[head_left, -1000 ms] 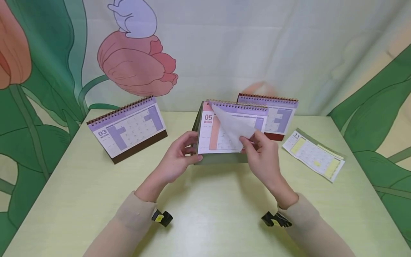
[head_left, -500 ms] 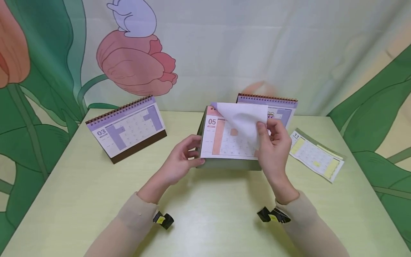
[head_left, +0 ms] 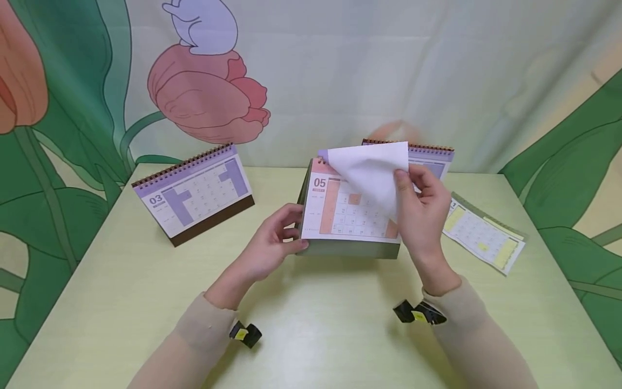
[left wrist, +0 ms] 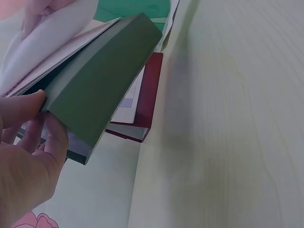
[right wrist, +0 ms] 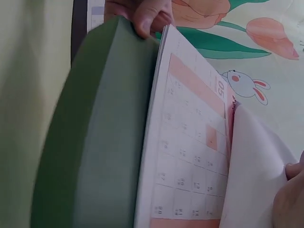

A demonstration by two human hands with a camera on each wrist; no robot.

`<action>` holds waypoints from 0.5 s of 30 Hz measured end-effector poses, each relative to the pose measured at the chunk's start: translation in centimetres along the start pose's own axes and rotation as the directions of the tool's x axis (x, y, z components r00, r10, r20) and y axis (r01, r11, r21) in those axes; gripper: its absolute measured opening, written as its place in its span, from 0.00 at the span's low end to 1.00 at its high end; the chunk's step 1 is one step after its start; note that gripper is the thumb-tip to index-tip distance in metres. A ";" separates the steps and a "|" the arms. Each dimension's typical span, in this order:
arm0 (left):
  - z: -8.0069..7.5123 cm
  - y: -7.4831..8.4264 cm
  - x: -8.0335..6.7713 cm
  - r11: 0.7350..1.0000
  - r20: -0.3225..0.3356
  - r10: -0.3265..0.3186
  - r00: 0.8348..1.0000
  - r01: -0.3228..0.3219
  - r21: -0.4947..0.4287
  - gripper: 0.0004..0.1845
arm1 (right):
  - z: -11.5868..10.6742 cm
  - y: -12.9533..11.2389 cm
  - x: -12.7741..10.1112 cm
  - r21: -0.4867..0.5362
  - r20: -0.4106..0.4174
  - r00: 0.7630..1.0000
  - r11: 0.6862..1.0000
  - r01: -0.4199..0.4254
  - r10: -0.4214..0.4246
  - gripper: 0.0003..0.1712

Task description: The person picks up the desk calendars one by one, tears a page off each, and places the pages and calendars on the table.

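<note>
A green-based desk calendar stands mid-table, its coral page marked 05 facing the person. My left hand grips the calendar's left side, thumb on the front near the base and fingers behind; the left wrist view shows the thumb by the green base. Between thumb and fingers, my right hand pinches the edge of a lifted page. That page curls upward, its white back showing, and covers the upper right of the 05 page. In the right wrist view the lifted page bends away from the binding.
At the left stands a purple calendar marked 03 on a brown base. Another purple calendar with a dark red base is partly hidden behind. A yellow calendar sheet lies on the right. A patterned cloth hangs behind the table.
My right hand has moved up and to the right, drawing the page upward so more of the 05 page shows. The left hand keeps its grip; the calendar has shifted slightly toward the person.
</note>
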State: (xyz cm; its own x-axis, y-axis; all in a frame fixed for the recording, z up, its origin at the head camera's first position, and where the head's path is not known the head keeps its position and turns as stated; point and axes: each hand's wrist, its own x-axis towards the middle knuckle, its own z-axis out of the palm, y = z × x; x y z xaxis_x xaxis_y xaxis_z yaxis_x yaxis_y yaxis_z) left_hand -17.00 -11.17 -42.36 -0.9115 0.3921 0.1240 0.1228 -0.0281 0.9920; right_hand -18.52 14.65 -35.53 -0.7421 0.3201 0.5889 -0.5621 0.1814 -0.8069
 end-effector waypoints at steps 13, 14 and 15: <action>-0.3 1.1 0.0 1.000 -0.019 0.016 1.000 -0.016 0.008 0.30 | -3.2 -0.3 5.4 0.376 -0.401 0.897 0.926 -0.021 0.184 0.03; -0.4 0.9 -0.1 1.000 -0.020 0.005 1.000 -0.005 0.009 0.29 | -3.6 -0.2 5.8 0.419 -0.430 0.874 0.908 -0.027 0.225 0.03; -0.6 0.7 -0.2 1.000 -0.023 -0.008 1.000 0.008 0.009 0.29 | -4.0 0.0 6.2 0.458 -0.448 0.855 0.888 -0.030 0.261 0.03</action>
State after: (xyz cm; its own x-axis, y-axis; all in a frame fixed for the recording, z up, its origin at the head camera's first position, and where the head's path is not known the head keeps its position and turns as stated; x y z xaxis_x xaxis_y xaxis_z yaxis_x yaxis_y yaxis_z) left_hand -16.95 -11.80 -41.65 -0.9213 0.3707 0.1170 0.1194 -0.0166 0.9927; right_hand -21.69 20.37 -32.07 -0.6174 0.7377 0.2731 -0.6440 -0.2747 -0.7140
